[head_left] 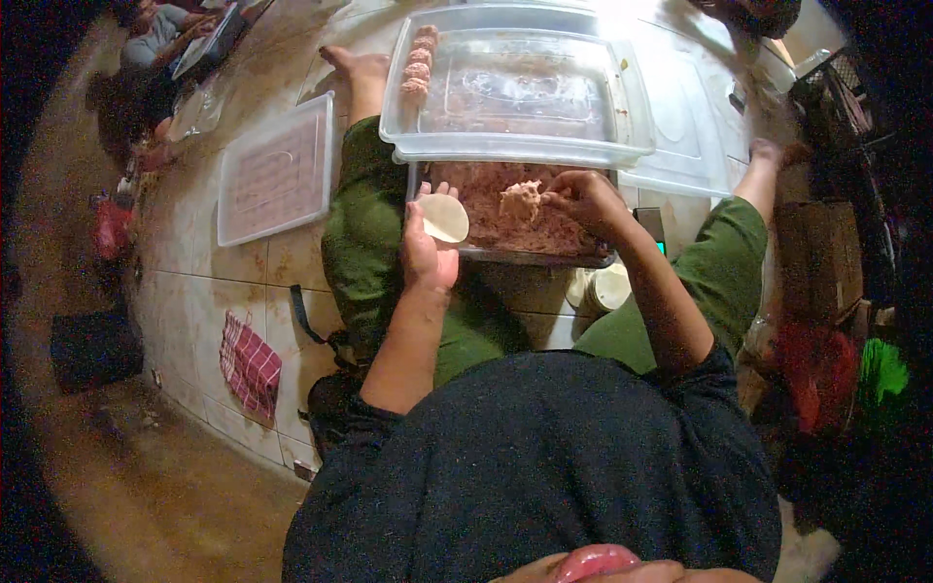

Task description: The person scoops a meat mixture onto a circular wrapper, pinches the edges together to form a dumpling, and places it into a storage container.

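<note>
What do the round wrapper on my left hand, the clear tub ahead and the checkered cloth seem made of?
Round wrapper: probably dough, matte; it's pale, flat and smooth. Clear tub: likely plastic, glossy; it's see-through with bright reflections. Checkered cloth: woven fabric, perhaps cotton, matte; it lies in soft folds without shine.

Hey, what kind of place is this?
Maybe a home or small workshop where food is made by hand: a pale dough round lies on the left hand, reddish meaty-looking mix sits in a tray, and the floor is tiled.

Gap between hands (428, 255); clear tub (525, 147) apparently blocks beyond.
</note>
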A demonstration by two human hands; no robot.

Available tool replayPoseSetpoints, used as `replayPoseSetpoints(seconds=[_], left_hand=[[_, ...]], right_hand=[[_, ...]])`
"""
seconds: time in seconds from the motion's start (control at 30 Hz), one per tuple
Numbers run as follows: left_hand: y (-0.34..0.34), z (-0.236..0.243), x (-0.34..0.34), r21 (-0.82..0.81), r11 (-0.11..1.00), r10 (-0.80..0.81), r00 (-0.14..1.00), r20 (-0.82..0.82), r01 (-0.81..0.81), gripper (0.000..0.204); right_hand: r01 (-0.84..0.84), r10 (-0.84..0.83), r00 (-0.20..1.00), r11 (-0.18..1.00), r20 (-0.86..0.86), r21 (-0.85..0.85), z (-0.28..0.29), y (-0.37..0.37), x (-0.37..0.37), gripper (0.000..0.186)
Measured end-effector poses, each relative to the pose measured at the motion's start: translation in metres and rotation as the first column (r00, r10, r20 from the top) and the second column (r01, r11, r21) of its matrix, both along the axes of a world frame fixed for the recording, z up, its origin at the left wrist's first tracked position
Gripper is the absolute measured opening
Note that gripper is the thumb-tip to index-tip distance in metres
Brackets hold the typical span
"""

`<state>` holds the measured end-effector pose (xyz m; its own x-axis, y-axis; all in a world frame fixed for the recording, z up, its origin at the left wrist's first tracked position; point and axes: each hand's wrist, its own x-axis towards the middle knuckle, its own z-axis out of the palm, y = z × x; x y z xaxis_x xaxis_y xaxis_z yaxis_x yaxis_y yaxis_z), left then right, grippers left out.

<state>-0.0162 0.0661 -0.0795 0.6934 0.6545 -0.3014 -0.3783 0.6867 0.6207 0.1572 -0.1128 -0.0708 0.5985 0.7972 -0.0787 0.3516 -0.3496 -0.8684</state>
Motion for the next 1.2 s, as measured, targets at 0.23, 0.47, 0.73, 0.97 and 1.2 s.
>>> replayPoseSetpoints(seconds=[0.23,0.47,0.73,0.97,1.2], left_hand=[[-0.028,0.017,0.008,-0.280,0.890,-0.302,0.924,0.233,0.361,0.059],[-0.057,0.077,0.016,-0.168,0.891,-0.347,0.871,0.347,0.422,0.056],[-0.052,0.073,0.009,-0.220,0.900,-0.280,0.887,0.368,0.376,0.053],[-0.037,0.092,0.003,-0.196,0.921,-0.249,0.896,0.367,0.336,0.055],[-0.054,0.088,-0.005,-0.144,0.923,-0.288,0.890,0.353,0.356,0.057]], right_hand=[[0.083,-0.030,0.973,0.971,-0.231,0.224,0.046,-0.008,-0.011,0.014],[0.093,-0.153,0.955,0.968,0.256,0.232,0.084,-0.007,-0.070,0.009],[0.006,-0.016,0.831,1.000,0.555,0.020,0.114,-0.026,-0.060,0.007],[0.063,-0.160,0.903,0.968,0.399,0.245,0.121,-0.034,-0.069,0.017],[0.020,-0.088,0.904,0.986,0.418,0.164,0.107,-0.021,-0.102,0.011]])
